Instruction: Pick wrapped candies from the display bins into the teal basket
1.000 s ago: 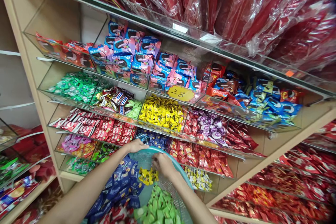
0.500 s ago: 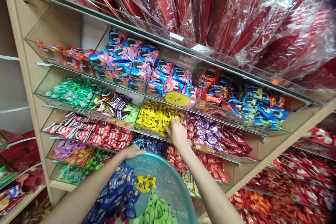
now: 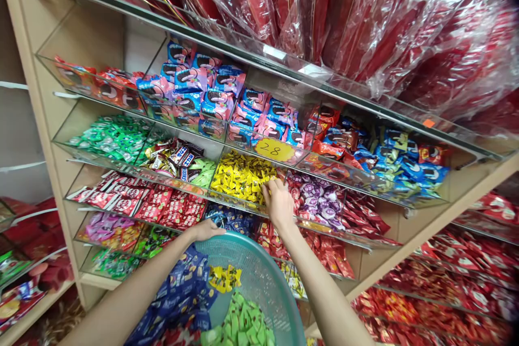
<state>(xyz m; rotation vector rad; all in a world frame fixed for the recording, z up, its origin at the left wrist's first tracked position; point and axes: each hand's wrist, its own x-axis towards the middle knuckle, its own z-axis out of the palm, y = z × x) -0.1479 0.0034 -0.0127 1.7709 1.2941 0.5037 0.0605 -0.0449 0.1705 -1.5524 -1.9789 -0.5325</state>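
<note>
My left hand [image 3: 206,229] is closed on the rim of a green plastic basket [image 3: 284,259]. Inside the basket lie dark blue packets [image 3: 180,286], a small heap of yellow-wrapped candies [image 3: 225,279], green-wrapped candies [image 3: 243,319] and some red packets at the bottom edge of the view. Beyond the basket, my right hand [image 3: 279,200] reaches over the front of a clear shelf bin of yellow-wrapped candies [image 3: 241,175]. Its fingers are curled together at the right end of the yellow heap; whatever is between them is hidden.
Purple-wrapped candies [image 3: 318,203] fill the bin right of my right hand. Snickers bars [image 3: 185,159] and green packets lie to the left. Blue-and-pink cookie packs [image 3: 219,102] sit above, behind a yellow "28" tag [image 3: 274,149]. Plastic-wrapped red goods [image 3: 304,5] overhang the top shelf.
My right hand has shifted slightly to the right over the yellow candies, its fingers still curled. My left hand keeps its hold on the basket, whose contents look the same.
</note>
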